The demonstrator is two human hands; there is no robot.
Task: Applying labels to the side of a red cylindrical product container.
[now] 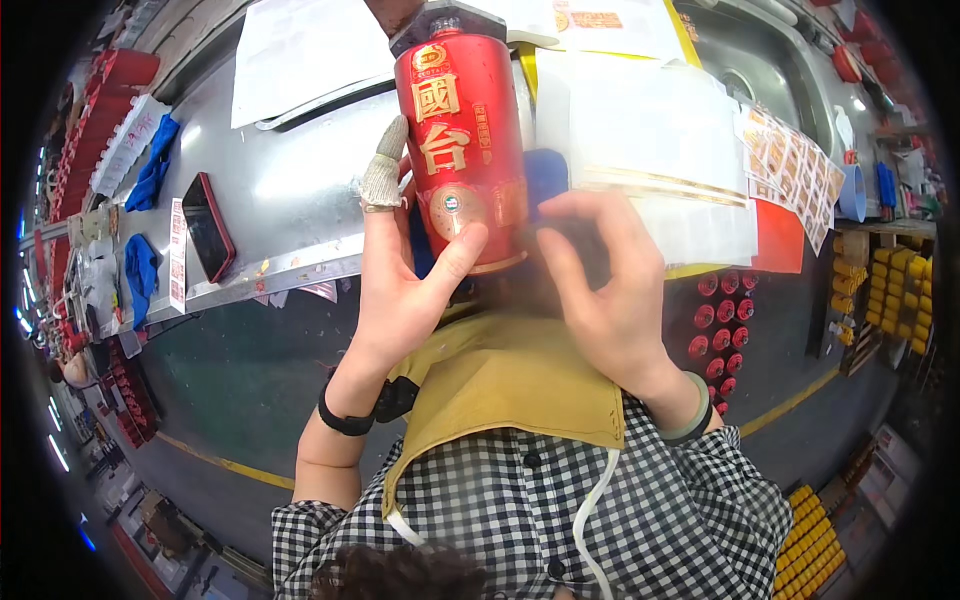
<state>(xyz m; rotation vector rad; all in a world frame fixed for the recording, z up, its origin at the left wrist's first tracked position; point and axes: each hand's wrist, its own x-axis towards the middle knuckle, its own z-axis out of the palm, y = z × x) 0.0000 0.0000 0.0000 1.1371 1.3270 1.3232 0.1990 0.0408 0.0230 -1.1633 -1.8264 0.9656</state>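
I have the left hand (398, 295) gripping the red bottle (462, 140), thumb on its lower front. I hold the right hand (618, 290) just beside the bottle's base, thumb and forefinger slightly parted. White sheets (640, 120) lie beyond it.

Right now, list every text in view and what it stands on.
Red bottle: two large gold characters, legible but not transcribed; smaller lettering beside.
Its round label: unreadably small.
Sticker sheet at right: too small.
White strip beside the phone: red print, too small.
Paper at top: orange print, too small.
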